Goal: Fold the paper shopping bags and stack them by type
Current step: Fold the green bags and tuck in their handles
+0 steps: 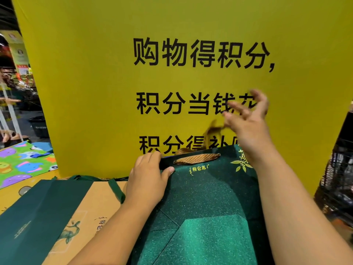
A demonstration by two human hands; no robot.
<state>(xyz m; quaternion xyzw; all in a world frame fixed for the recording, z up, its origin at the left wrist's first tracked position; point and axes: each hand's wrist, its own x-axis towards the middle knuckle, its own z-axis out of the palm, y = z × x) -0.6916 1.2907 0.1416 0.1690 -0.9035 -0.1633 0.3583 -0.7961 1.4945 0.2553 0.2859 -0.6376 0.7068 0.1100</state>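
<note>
— Your left hand [149,176] grips the top edge of the glittery green bag [200,207]: fingers curled over the rim, thumb pressed on the front face.

— And your right hand [248,123] is raised above the bag's right top corner, fingers spread and blurred. A gold ribbon handle [212,129] is blurred just beside those fingers; you can't tell from here whether they touch it.

— The green bag stands tilted in front of you, its top against the yellow board [95,73]. A second gold handle [196,158] lies flat along its rim. Under it you have a short line of gold characters, too small to read for certain, and a gold leaf sprig at the right corner.

— The board reads "购物得积分," on top. The second line starts "积分当钱" before your right hand covers the rest; the third starts "积分得补" and is cut off by the bag.

— To your left lies the kraft and dark green bag [76,217], flat, touching your left forearm. It has a green plant drawing, dark characters partly hidden by your arm, and pale lettering on the green flap, too small to read.

— Further left, a cartoon play mat [23,159]; far right, a black wire basket [336,178]
</note>
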